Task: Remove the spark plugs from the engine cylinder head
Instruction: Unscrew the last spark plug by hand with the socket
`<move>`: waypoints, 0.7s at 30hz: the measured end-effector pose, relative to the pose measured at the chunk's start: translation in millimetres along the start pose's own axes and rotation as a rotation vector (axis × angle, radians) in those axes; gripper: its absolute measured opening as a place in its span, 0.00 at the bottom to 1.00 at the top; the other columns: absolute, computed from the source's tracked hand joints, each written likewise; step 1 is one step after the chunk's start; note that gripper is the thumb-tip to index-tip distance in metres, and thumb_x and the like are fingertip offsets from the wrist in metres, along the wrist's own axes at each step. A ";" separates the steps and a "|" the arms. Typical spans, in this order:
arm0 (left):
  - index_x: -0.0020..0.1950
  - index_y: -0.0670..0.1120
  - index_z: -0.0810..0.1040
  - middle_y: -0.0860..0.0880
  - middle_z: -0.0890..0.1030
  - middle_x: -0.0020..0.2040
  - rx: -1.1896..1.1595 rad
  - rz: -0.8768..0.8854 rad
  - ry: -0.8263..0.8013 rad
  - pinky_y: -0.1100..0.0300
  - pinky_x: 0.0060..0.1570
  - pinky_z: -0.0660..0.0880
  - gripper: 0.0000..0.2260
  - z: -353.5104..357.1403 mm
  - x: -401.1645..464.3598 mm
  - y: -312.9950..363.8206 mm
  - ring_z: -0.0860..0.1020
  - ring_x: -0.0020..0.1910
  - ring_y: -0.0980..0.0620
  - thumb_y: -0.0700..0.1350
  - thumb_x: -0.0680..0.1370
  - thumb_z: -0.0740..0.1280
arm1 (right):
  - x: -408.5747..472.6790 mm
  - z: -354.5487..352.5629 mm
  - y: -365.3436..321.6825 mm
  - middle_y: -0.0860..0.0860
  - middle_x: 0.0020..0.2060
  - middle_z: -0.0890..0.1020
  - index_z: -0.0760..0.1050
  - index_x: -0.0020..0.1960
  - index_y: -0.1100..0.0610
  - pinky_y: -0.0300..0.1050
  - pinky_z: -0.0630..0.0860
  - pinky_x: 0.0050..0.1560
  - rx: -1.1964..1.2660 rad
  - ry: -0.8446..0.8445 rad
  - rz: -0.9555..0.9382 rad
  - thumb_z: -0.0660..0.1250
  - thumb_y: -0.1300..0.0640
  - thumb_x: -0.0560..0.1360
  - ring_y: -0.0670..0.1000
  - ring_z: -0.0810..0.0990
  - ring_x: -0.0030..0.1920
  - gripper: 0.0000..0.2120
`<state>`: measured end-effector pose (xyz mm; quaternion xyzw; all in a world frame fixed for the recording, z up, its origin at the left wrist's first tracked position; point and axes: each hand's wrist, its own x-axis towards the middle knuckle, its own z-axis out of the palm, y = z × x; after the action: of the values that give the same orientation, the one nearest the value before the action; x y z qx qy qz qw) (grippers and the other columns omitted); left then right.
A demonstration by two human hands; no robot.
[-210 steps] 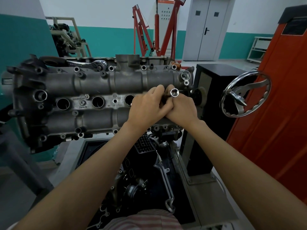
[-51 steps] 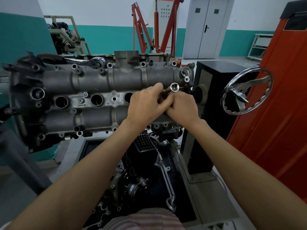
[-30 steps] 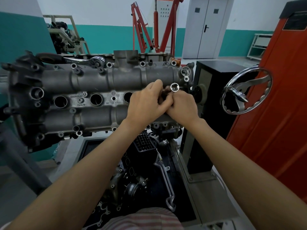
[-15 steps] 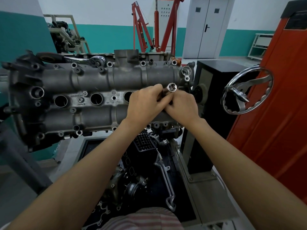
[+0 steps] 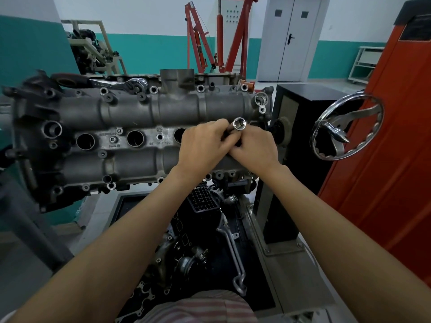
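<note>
The grey engine cylinder head [image 5: 130,117] is mounted on a stand in front of me, with three open round plug wells [image 5: 135,138] in its middle strip. Over the rightmost well position both hands meet around a long socket tool [image 5: 238,124], whose shiny open end points up at me. My left hand [image 5: 203,143] grips its dark shaft from the left. My right hand [image 5: 254,145] pinches the same shaft from the right. The lower part of the tool and any spark plug are hidden behind my fingers.
A chrome ratchet wrench [image 5: 121,83] lies along the head's far edge. A chrome handwheel [image 5: 347,127] sticks out of the black stand column [image 5: 300,108] to the right, beside an orange cabinet [image 5: 396,141]. Dark engine parts [image 5: 200,248] lie in the tray below.
Both hands stay clasped on the socket tool over the right end of the head. The tool's shiny end has shifted slightly between frames, with small finger movements around it.
</note>
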<state>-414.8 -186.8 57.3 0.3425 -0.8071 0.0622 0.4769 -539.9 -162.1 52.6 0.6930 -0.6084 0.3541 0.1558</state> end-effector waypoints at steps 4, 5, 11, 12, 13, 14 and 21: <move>0.36 0.42 0.71 0.48 0.74 0.29 0.007 0.018 -0.010 0.55 0.27 0.66 0.20 -1.9 0.1 2.7 0.72 0.29 0.49 0.57 0.76 0.59 | -2.1 -2.1 -0.1 0.46 0.30 0.72 0.78 0.41 0.57 0.33 0.54 0.28 0.016 0.014 -0.012 0.56 0.49 0.68 0.46 0.67 0.31 0.16; 0.36 0.42 0.70 0.49 0.73 0.30 0.005 0.023 -0.005 0.55 0.27 0.66 0.19 -2.5 0.0 3.8 0.72 0.29 0.50 0.57 0.75 0.57 | -2.8 -3.0 -1.0 0.43 0.29 0.70 0.78 0.40 0.56 0.33 0.54 0.28 0.024 0.020 -0.024 0.57 0.50 0.68 0.45 0.66 0.30 0.14; 0.42 0.41 0.70 0.48 0.74 0.34 0.008 0.029 0.015 0.52 0.26 0.70 0.13 -1.6 -0.3 5.2 0.72 0.29 0.49 0.51 0.75 0.56 | -2.3 -2.2 -2.9 0.41 0.31 0.66 0.69 0.43 0.56 0.40 0.66 0.30 0.117 0.014 -0.008 0.56 0.50 0.70 0.45 0.68 0.30 0.10; 0.42 0.41 0.71 0.48 0.75 0.33 0.006 0.020 0.014 0.53 0.27 0.69 0.13 -1.2 -0.2 4.6 0.73 0.29 0.49 0.51 0.76 0.57 | -1.8 -1.7 -2.3 0.41 0.32 0.67 0.69 0.43 0.56 0.41 0.66 0.30 0.100 0.007 -0.004 0.56 0.49 0.70 0.45 0.69 0.31 0.11; 0.42 0.41 0.72 0.48 0.75 0.32 -0.006 0.007 0.013 0.54 0.27 0.69 0.13 -0.7 0.0 3.7 0.73 0.28 0.48 0.50 0.77 0.59 | -1.3 -1.4 -1.6 0.41 0.32 0.69 0.69 0.42 0.55 0.41 0.66 0.30 0.083 0.004 -0.004 0.57 0.48 0.70 0.45 0.70 0.31 0.11; 0.39 0.41 0.72 0.47 0.75 0.30 -0.019 0.000 0.015 0.55 0.27 0.68 0.13 -0.1 0.2 2.6 0.73 0.28 0.48 0.49 0.77 0.61 | -0.9 -1.2 -1.0 0.42 0.31 0.70 0.69 0.41 0.53 0.41 0.65 0.30 0.067 0.004 -0.007 0.57 0.46 0.70 0.45 0.69 0.31 0.10; 0.35 0.40 0.72 0.49 0.72 0.27 -0.019 0.002 0.001 0.55 0.27 0.65 0.18 -0.8 0.7 1.5 0.73 0.28 0.48 0.53 0.76 0.63 | -1.9 -2.9 -0.4 0.46 0.30 0.72 0.75 0.39 0.56 0.34 0.57 0.28 0.030 -0.002 -0.015 0.51 0.44 0.67 0.47 0.69 0.31 0.19</move>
<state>-415.3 -185.7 58.6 0.3372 -0.8076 0.0551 0.4807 -540.4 -158.8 53.5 0.7000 -0.5979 0.3616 0.1473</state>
